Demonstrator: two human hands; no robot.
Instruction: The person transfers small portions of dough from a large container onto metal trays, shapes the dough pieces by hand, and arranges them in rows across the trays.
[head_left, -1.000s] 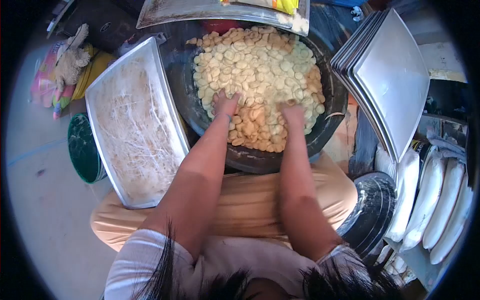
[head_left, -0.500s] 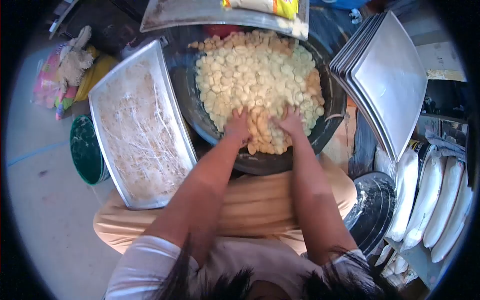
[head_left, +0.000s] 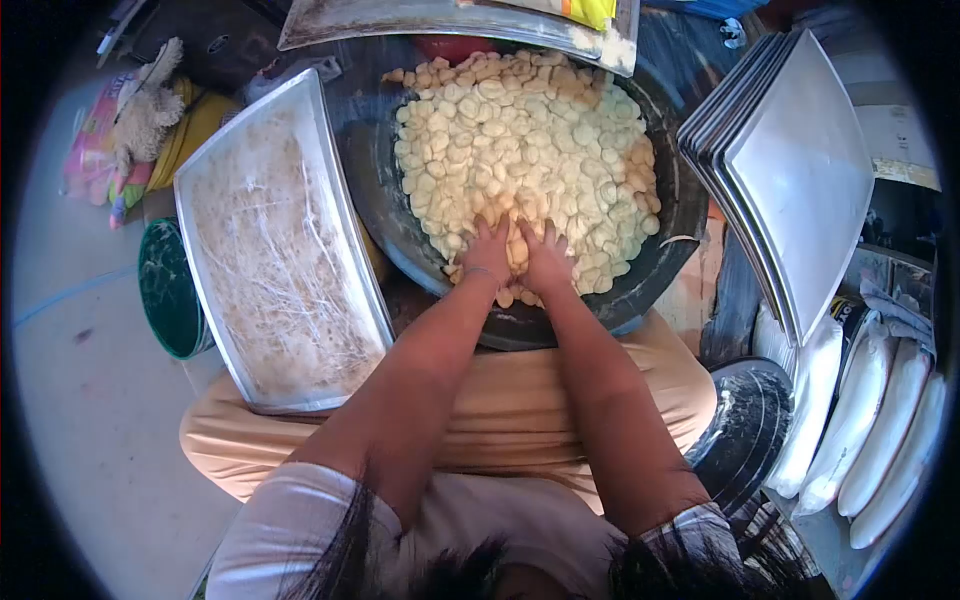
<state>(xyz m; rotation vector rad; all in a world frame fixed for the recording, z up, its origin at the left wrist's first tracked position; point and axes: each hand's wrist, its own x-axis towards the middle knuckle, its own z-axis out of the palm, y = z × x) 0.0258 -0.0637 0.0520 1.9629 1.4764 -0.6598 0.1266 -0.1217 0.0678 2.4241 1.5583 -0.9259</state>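
Here, many pale, rounded dough pieces (head_left: 530,150) are heaped in a wide black basin (head_left: 685,205), which is set just in front of the folded legs in tan trousers (head_left: 510,400); the near edge of the heap is touched by both hands, side by side with a few pieces between them; the left hand (head_left: 486,250) is laid palm down with its fingers parted, and a thin band is worn at its wrist; the right hand (head_left: 547,260) is likewise spread, its fingers pointed away from the body; both grips are wide, though what lies under the palms is hidden.

To the left of the basin, a large metal tray (head_left: 270,240), streaked with white and brown, is propped at a tilt by the left knee; beyond it a green bucket (head_left: 172,290) and a plush toy (head_left: 148,115) are seen; at the basin's far edge another tray (head_left: 390,22) is placed, with a yellow packet (head_left: 592,10) on it; to the right, a stack of metal trays (head_left: 800,180) is stood tilted, and below it long white packages (head_left: 865,430) are ranged beside a black round container (head_left: 745,420) dusted with white.
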